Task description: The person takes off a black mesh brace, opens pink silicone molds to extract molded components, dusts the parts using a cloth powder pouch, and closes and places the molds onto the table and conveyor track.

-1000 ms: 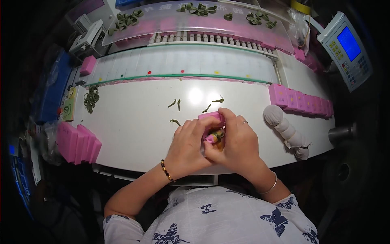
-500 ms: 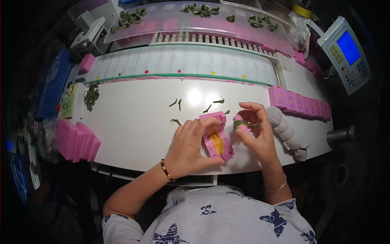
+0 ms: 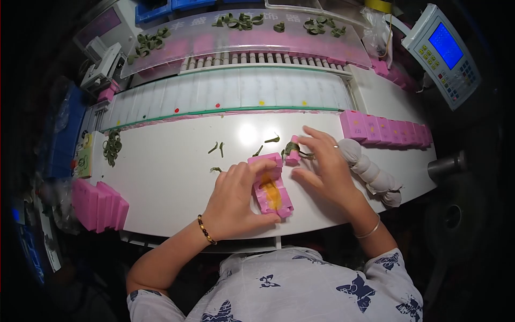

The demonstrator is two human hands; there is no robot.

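My left hand grips a pink rubber mold piece, fingers on its far end and thumb at its near end. A yellow patch runs along the middle of its upper face. Just beyond and to the right, a small pink piece with a dark green band wrapped round it is on the white table. My right hand is beside that piece, thumb and fingers spread, holding nothing. Whether a fingertip still touches the piece or its band's end, I cannot tell.
Green strips lie beyond my left hand. Pink blocks stand at left, and a row of pink blocks at right. A grey-white cloth roll lies right of my right hand. Behind is a white panel; a blue-screened device stands far right.
My right hand has set the small banded pink piece down on the table and opened its fingers. My left hand keeps its hold on the mold piece. The whole view has shifted somewhat.
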